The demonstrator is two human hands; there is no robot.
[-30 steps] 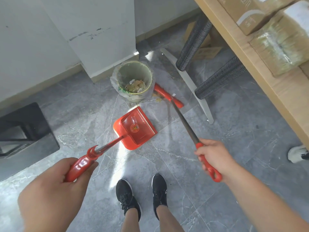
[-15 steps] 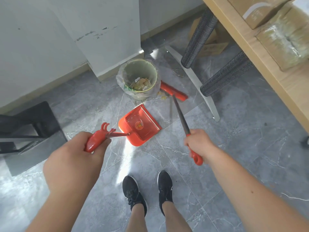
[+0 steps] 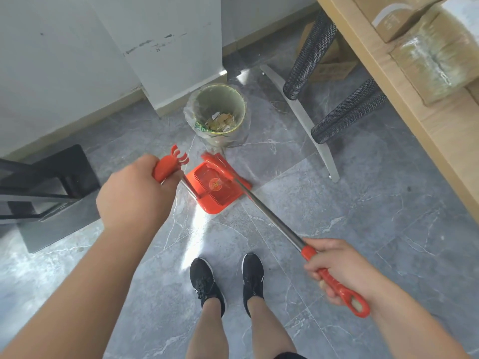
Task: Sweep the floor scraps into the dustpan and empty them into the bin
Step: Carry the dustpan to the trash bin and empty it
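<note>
Grey marble floor underfoot, my left hand clenches the dustpan handle, my right hand grips the broom, its head brushing scraps into the pan just beside the bin; next, I judge, lift and tip.

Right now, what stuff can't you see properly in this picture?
All from the head view:
- Broom head: blurred by motion over the dustpan, so any scraps in or by the pan can't be made out.
- Dustpan handle: mostly covered by the left hand.
- Broom grip: its middle is hidden inside the right hand.
- Bin: its contents are too small to identify.
- Boxes on the shelf: cut off by the top and right edges.
</note>
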